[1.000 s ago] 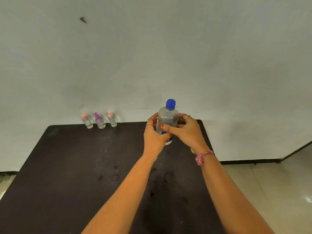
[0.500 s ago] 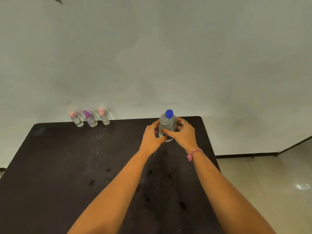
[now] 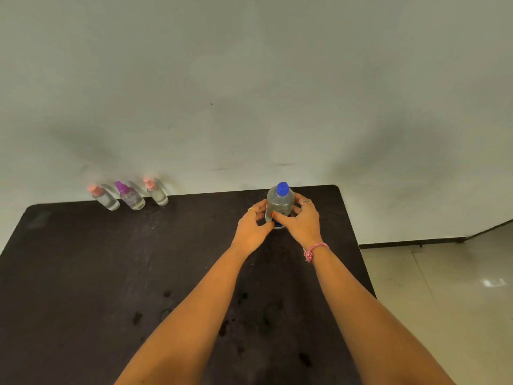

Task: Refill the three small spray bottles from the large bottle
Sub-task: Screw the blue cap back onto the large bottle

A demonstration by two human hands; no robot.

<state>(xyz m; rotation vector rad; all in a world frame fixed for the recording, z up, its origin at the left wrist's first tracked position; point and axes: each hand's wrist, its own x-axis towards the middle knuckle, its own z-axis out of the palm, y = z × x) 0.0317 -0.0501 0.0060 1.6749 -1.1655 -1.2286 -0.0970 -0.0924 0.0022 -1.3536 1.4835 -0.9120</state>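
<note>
I see both hands' grip clamped round the large bottle (image 3: 279, 202), upright near the worktop's (image 3: 83, 273) far right: left hand (image 3: 253, 228), right hand (image 3: 302, 221). Its base and label are hidden; three small spray bottles (image 3: 132, 196) look blurred far left

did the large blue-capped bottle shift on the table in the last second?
Cannot tell. The head camera moved, so everything shifted. The clear large bottle stands near the dark table's far right corner, both hands gripping it.

I see a dark table (image 3: 83, 273) carrying the large bottle (image 3: 279, 202), upright between my fingers (image 3: 301, 202); three small spray bottles (image 3: 130, 195) stand well left of them, along its far edge.
</note>
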